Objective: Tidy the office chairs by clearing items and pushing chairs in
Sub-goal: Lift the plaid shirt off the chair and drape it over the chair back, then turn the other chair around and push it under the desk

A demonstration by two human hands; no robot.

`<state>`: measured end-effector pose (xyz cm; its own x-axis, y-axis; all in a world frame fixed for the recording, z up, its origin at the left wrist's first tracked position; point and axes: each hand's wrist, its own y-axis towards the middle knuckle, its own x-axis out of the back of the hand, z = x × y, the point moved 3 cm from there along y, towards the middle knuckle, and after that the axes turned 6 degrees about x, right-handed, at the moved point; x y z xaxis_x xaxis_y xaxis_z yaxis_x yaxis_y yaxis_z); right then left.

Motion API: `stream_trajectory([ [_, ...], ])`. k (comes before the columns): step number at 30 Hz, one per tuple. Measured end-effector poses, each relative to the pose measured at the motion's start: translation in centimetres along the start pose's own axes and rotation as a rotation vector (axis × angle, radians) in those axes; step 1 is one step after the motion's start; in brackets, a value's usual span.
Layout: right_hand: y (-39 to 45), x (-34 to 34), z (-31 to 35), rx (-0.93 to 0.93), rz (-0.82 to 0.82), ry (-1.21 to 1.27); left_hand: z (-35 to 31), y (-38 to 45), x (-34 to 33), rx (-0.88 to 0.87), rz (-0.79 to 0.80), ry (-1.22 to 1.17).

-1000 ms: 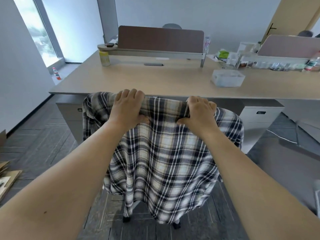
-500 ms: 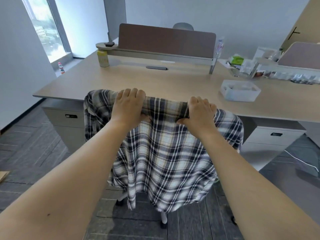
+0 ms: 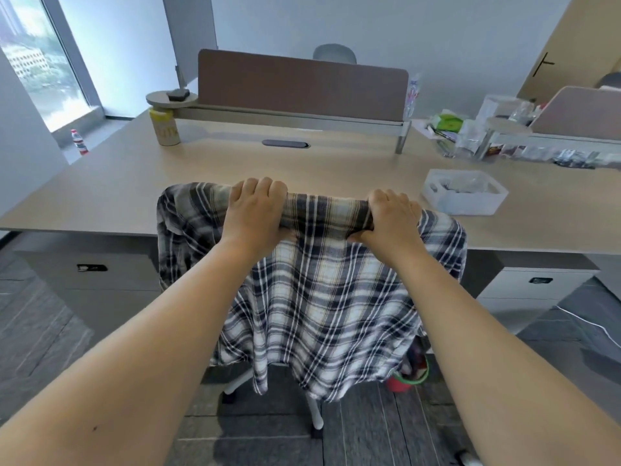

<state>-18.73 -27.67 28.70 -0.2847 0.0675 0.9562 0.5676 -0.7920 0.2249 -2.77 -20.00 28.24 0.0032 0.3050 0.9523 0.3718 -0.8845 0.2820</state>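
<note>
A black-and-white plaid shirt [image 3: 312, 297] hangs over the back of an office chair, hiding the backrest. Only the chair's white legs [image 3: 312, 412] and castors show below the cloth. My left hand [image 3: 252, 213] grips the top edge of the chair back through the shirt, left of centre. My right hand [image 3: 393, 220] grips the same edge to the right. The chair back stands at the front edge of the beige desk [image 3: 235, 183], between two drawer units.
On the desk are a yellow canister [image 3: 164, 131], a white plastic tray [image 3: 465, 196] and clutter at the back right [image 3: 470, 136]. A brown divider panel [image 3: 302, 85] runs along the back. A red-and-green container [image 3: 408, 378] sits on the floor under the desk, a bottle [image 3: 79, 142] by the window.
The chair has rolled forward toward the desk with both hands holding its back; its top edge now overlaps the desk's front edge. The view has shifted closer and rightward.
</note>
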Motion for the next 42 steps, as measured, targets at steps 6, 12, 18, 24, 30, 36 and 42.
stream_trajectory([
  [6,3.4,0.3,-2.8,-0.014,0.015,-0.036,-2.0,3.0,-1.5,-0.035,-0.010,-0.046],
  [12,4.3,0.2,-3.5,0.041,0.002,-0.044,-2.2,3.5,-1.4,-0.021,-0.025,-0.035],
  [18,3.1,0.1,-3.5,0.045,-0.021,-0.045,-3.0,2.5,-0.9,0.029,-0.018,0.036],
  [24,-0.3,0.4,-3.9,-0.058,-0.054,0.057,-4.8,1.8,0.4,0.004,0.102,0.061],
  [30,-7.2,3.0,-7.6,-0.278,-0.072,0.050,-10.6,-0.7,1.4,-0.308,0.098,-0.103],
  [36,-18.9,6.5,-14.1,-0.607,-0.085,0.009,-21.3,-5.0,0.2,-0.641,0.314,-0.204],
  [42,-32.5,9.6,-19.6,-0.958,-0.158,-0.030,-32.4,-11.6,-1.2,-0.902,0.450,-0.275],
])
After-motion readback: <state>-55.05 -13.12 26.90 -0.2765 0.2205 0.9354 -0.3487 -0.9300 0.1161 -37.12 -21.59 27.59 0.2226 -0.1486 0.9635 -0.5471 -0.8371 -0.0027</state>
